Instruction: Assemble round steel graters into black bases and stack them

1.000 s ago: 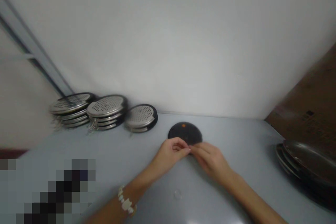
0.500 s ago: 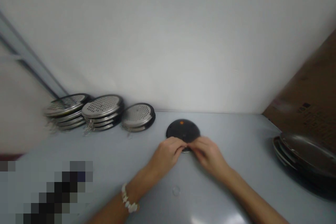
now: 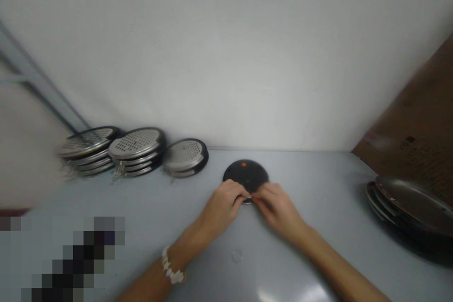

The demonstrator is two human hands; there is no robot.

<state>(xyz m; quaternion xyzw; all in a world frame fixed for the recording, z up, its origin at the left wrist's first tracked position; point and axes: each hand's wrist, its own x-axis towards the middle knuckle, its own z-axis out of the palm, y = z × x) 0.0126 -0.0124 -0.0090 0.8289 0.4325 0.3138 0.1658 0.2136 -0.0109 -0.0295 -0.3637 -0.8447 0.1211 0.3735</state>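
Note:
A round black disc (image 3: 247, 173) with a small orange mark lies on the grey table, its near rim silvery. Over that near edge my left hand (image 3: 226, 199) and my right hand (image 3: 278, 205) meet, fingertips almost touching. Both hands are closed in a pinch between thumb and forefinger. Whatever small thing sits between the fingertips is too tiny and blurred to name. A bracelet of pale beads (image 3: 171, 269) circles my left wrist. Closer to me, a small clear ring or round sticker (image 3: 237, 255) rests on the table.
Stacks of round perforated metal discs with dark rims (image 3: 136, 145) stand along the wall at left, beside a smaller stack (image 3: 187, 155). Dark round pieces (image 3: 417, 203) are piled at right, near a brown cardboard box (image 3: 421, 113). The lower left corner is pixelated.
Both hands stay pinched at the disc's near edge, with only slight finger movement. The whole view has shifted a little.

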